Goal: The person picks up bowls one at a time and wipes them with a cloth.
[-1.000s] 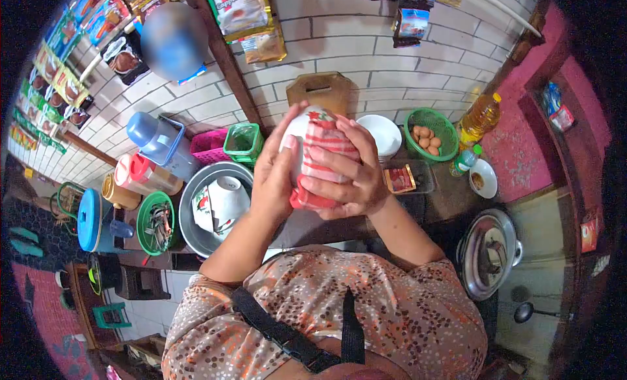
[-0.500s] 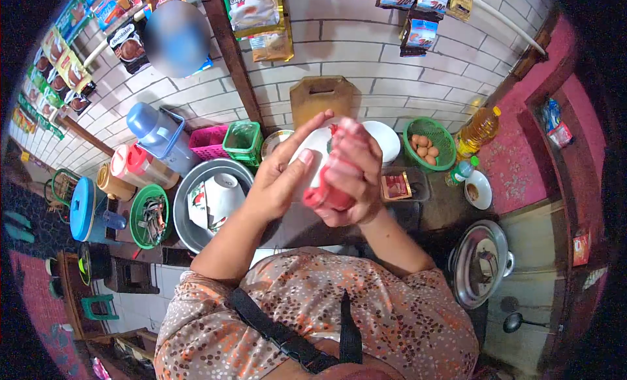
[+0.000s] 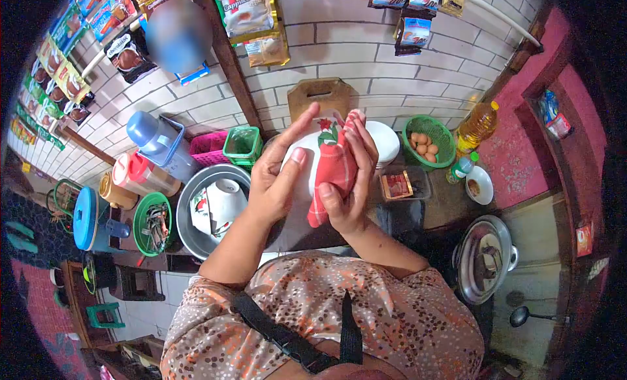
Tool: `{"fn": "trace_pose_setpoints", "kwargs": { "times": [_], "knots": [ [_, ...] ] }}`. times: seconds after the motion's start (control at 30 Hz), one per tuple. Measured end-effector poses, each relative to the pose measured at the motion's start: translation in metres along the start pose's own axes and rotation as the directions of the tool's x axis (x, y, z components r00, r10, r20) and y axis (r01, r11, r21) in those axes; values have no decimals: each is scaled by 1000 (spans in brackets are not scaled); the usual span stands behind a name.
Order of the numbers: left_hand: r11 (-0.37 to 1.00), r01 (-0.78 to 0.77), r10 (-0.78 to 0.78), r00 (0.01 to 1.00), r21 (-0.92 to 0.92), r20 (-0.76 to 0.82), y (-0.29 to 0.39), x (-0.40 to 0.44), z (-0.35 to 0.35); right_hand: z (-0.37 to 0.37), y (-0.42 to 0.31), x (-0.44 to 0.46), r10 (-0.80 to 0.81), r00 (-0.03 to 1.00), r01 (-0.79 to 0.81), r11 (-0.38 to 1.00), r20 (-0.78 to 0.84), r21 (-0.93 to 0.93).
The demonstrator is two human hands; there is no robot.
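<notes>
My left hand [image 3: 275,177] grips the side of a white bowl [image 3: 302,169] with a red flower and green leaves on it. The bowl is held up in front of my chest. My right hand [image 3: 356,200] is closed on a red checked cloth [image 3: 335,167] and presses it to the bowl's right side. Part of the bowl lies hidden behind the cloth and fingers. To the left, a grey basin [image 3: 185,231] holds similar white bowls [image 3: 226,200] with floral patterns.
A green basket of spoons [image 3: 137,224], a blue-lidded container [image 3: 83,213] and pitchers [image 3: 134,174] stand left. Right are white plates [image 3: 384,141], an egg basket [image 3: 410,126], an oil bottle [image 3: 480,126] and a lidded pot [image 3: 465,282]. A wooden board [image 3: 300,100] leans on the wall.
My right hand and the cloth have shifted on the bowl, so the flower now shows and the cloth lies flatter. My left hand keeps its grip. The view has tilted slightly.
</notes>
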State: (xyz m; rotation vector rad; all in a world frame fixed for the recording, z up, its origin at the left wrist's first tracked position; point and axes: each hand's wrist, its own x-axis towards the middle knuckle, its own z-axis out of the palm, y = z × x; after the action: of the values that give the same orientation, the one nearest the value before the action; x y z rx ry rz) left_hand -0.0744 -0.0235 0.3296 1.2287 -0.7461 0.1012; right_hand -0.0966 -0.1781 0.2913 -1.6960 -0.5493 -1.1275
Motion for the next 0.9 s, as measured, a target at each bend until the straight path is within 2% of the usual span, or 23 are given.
{"fn": "trace_pose_setpoints", "kwargs": {
  "times": [0.03,0.1,0.17,0.23,0.27,0.3,0.33,0.4,0.43,0.47,0.5,0.57,0.63,0.7,0.77,0.87,0.9],
  "knots": [
    [1000,5,-5,1000,1,3,0,0,1,0,0,2,-21,999,22,999,25,-31],
    [997,48,-54,994,-63,-92,1,1,4,0,2,3,9,999,-7,999,47,-53],
    [992,83,-94,989,-99,-117,-2,0,4,2,5,-1,180,982,-183,982,50,53],
    [993,73,-83,991,-91,-108,-8,-2,0,6,9,-5,209,978,-210,973,23,98],
    [992,84,-93,990,-90,-105,-8,-2,-2,6,9,-6,341,940,-341,923,33,176],
    [996,95,-95,994,-5,-58,-7,-3,-4,6,7,-7,468,882,-465,849,53,251],
    [991,103,-103,995,79,-9,-7,-5,-5,6,4,-6,482,875,-478,842,48,251],
    [991,95,-94,995,95,-21,-11,-8,-3,3,-1,4,460,884,-467,864,82,188],
    [992,67,-63,997,111,-36,-13,-7,-2,3,0,7,445,890,-455,877,96,157],
    [993,50,-43,997,110,-68,-16,-7,-1,5,3,8,265,962,-266,964,65,9],
    [993,50,-43,997,110,-60,-18,-6,1,5,0,10,265,963,-265,964,57,7],
    [989,68,-93,976,-129,-197,-21,-6,4,5,-12,13,-9,993,44,959,122,-281],
    [980,56,-102,964,-191,-244,-22,-3,5,6,-8,8,-68,988,106,950,136,-293],
    [962,98,-182,926,-255,-330,-19,0,7,6,-4,2,-225,962,262,922,157,-286],
    [969,90,-164,931,-231,-325,-16,-1,7,4,4,-6,-218,964,253,928,151,-274],
    [936,106,-208,936,-337,-283,-21,-1,0,-1,18,-4,-234,971,237,969,51,-74],
    [936,101,-204,936,-337,-286,-18,0,-1,-4,20,-2,-238,970,241,968,53,-71]
  ]
}}
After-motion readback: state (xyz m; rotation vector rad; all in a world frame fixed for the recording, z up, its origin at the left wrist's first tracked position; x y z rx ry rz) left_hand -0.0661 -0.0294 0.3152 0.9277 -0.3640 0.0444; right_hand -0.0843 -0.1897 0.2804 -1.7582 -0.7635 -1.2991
